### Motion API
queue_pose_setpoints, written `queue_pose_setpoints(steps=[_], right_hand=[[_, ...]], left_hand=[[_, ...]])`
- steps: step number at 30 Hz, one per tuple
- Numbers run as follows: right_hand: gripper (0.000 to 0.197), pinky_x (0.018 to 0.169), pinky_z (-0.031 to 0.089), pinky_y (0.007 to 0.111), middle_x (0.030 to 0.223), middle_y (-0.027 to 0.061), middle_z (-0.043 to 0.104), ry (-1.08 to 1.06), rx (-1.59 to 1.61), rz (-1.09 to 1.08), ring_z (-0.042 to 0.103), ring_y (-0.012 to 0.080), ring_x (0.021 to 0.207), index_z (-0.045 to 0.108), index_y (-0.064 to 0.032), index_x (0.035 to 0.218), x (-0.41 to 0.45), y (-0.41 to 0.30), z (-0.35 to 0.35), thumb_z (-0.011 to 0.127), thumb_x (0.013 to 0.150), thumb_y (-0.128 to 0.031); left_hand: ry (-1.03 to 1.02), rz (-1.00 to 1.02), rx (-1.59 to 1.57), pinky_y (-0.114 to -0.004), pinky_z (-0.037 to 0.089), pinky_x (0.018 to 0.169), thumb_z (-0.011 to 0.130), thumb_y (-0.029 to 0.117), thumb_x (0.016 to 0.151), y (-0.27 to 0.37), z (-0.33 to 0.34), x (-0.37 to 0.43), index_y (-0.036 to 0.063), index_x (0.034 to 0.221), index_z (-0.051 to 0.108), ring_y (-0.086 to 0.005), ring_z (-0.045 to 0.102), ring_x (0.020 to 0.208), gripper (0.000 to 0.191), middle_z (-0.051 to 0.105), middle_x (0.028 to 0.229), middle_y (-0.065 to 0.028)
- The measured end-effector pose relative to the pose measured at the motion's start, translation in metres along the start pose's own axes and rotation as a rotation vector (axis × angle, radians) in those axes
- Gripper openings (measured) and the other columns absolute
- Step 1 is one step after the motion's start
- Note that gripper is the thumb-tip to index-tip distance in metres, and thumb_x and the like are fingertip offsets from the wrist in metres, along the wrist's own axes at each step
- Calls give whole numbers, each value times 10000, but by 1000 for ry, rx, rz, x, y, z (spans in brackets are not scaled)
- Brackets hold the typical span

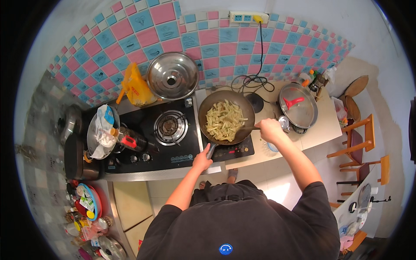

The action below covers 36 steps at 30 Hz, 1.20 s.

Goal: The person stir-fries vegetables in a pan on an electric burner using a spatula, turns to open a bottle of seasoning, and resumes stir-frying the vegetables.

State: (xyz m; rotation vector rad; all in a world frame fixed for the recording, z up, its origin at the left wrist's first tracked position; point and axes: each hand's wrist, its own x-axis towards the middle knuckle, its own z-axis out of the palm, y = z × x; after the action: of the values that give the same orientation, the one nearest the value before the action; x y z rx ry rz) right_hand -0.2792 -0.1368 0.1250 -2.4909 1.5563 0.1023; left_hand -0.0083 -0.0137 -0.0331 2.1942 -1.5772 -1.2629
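Observation:
My left hand (202, 160) is closed round the dark handle (212, 150) of a frying pan (205, 103). The pan rests on an induction cooker (243, 148) whose red display is lit. Pale yellow-green strips of cooked food (225, 121) cover much of the pan's bottom. In my right hand (270, 130) is the handle of a spatula (249, 128). The spatula reaches into the pan from the right, and its blade is partly hidden among the food. A glass bowl (272, 147) stands on the counter under my right forearm.
Left of the pan is a black gas stove (178, 113) carrying a dark bottle (138, 141) and a metal basin (92, 130). A lidded pan (300, 112) with a red handle stands on the right counter (328, 120). A power cord (261, 48) hangs from the wall socket strip (239, 18).

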Motion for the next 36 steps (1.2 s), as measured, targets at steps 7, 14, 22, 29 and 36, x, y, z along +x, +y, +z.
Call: queue_pose_setpoints(steps=[7, 14, 22, 29, 36], right_hand=[[154, 736, 523, 418, 885, 198, 649, 39, -29, 103, 637, 352, 845, 684, -41, 825, 40, -1, -37, 611, 691, -58], [215, 780, 524, 395, 971, 168, 663, -50, -228, 242, 645, 330, 910, 669, -15, 904, 110, 5, -55, 616, 723, -117], [351, 567, 500, 317, 603, 99, 635, -530, 280, 449, 594, 191, 532, 652, 26, 794, 154, 127, 37, 674, 773, -324], [286, 552, 479, 318, 647, 111, 645, -238, 581, 139, 582, 188, 539, 696, -39, 851, 112, 130, 107, 659, 798, -318], [275, 559, 462, 404, 672, 90, 578, 103, -241, -319, 610, 271, 656, 638, -160, 1051, 56, 72, 30, 628, 788, -239]], left_hand=[[5, -14, 11, -424, 489, 803, 642, 143, 708, -3, -2, 1, 389, 1433, 205, -335, 603, 963, 882, 621, 1093, -148], [45, 12, 3, -424, 489, 804, 649, 154, 700, -7, 3, 2, 396, 1428, 209, -337, 603, 966, 884, 627, 1076, -150], [39, 9, 22, -429, 488, 794, 646, 148, 693, -2, 2, -2, 402, 1422, 221, -351, 609, 933, 880, 637, 1023, -156], [6, 2, -6, -435, 485, 782, 631, 133, 685, 0, -2, 0, 388, 1424, 227, -352, 610, 921, 880, 635, 1015, -169], [24, -6, -11, -433, 482, 788, 634, 144, 695, -6, 1, -2, 390, 1428, 213, -349, 605, 936, 881, 634, 1030, -162]])
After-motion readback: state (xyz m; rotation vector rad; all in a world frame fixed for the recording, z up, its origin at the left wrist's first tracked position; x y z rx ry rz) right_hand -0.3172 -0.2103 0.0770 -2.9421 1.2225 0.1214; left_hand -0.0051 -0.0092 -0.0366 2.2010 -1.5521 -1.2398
